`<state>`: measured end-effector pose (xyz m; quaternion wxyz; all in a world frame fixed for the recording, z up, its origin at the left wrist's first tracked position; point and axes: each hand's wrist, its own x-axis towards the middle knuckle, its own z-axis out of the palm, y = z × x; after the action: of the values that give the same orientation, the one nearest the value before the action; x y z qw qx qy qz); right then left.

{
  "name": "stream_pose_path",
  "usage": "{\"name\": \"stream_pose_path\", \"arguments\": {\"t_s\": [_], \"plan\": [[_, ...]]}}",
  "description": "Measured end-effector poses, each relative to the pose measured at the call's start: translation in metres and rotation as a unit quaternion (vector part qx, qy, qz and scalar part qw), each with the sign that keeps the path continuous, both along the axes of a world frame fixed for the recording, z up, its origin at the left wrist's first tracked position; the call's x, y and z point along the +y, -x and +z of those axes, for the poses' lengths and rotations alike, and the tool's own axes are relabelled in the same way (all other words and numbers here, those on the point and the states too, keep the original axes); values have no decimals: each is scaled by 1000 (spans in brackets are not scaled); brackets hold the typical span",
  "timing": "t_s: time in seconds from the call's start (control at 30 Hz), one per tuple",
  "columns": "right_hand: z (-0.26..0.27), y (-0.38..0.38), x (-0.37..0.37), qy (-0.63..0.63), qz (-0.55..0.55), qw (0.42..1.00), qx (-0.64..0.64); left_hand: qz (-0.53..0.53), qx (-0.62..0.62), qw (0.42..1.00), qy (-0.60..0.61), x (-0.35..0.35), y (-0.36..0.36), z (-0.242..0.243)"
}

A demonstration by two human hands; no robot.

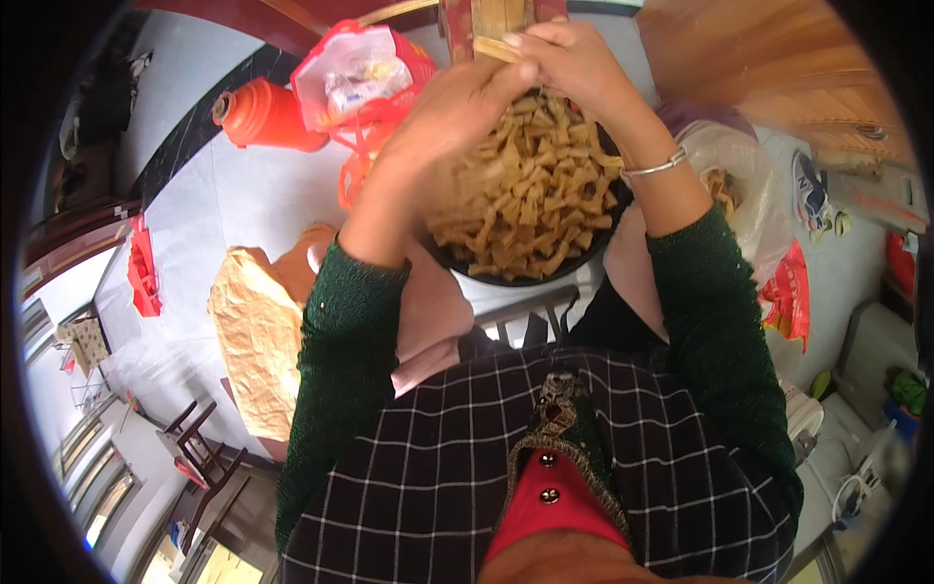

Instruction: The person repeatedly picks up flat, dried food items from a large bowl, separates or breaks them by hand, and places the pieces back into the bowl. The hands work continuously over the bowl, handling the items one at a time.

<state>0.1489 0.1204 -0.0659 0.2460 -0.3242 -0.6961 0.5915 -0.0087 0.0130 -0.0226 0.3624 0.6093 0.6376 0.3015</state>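
My right hand (pixel 573 62), with a silver bangle on its wrist, pinches a pale yellow strip (pixel 496 50) at the top of the view. My left hand (pixel 471 102) meets it there, its thumb against the right fingers. The left fingers are curled under and largely hidden, so their grip is unclear. Below both hands, a round dark pan (pixel 503 280) is heaped with short yellow-brown cut food pieces (pixel 536 190). The left forearm and hand cover part of the heap.
Left of the pan stand a red-and-white bag (pixel 310 98) and an orange thermos flask (pixel 266 117) on its side. A crumpled brown paper bag (pixel 255 336) is nearer my left sleeve. At right are a clear plastic bag (pixel 759 182) and a sneaker (pixel 808 191). A wooden plank (pixel 503 16) lies ahead.
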Motion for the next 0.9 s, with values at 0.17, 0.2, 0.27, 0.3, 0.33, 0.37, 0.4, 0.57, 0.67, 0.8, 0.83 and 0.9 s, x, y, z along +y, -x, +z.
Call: {"name": "stream_pose_path", "arguments": {"t_s": [0.17, 0.2, 0.27, 0.3, 0.33, 0.37, 0.4, 0.57, 0.67, 0.8, 0.83, 0.9], "plan": [[36, 10, -29, 274, 56, 945, 168, 124, -507, 852, -45, 7, -25, 0], [39, 12, -33, 265, 65, 947, 169, 153, -585, 795, -52, 9, -23, 10], [44, 9, -35, 243, 60, 958, 140, 193, -642, 734, -109, 21, -17, 32], [47, 7, -36, 237, 74, 959, 135, 216, -666, 701, -136, 20, -11, 37], [51, 4, -36, 230, 88, 960, 131, 130, -697, 689, -151, 23, 12, 28], [54, 8, -37, 227, 118, 958, 132, 54, -714, 676, -173, 18, 40, 25], [53, 8, -36, 235, 149, 951, 136, 127, -659, 712, -207, 14, 43, 32], [54, 12, -44, 361, 163, 869, 298, 218, -197, 840, -455, 2, -2, 47], [48, 3, -35, 245, 151, 891, 351, 102, -103, 830, -538, 28, -7, -6], [49, 17, -50, -155, -2, 980, 121, 131, -239, 910, -311, -2, -31, 7], [44, 18, -47, -192, -16, 976, 100, 127, -266, 922, -251, -6, -34, 13], [38, 21, -44, -261, -40, 963, 58, 121, -309, 933, -136, -9, -31, 26]]}}
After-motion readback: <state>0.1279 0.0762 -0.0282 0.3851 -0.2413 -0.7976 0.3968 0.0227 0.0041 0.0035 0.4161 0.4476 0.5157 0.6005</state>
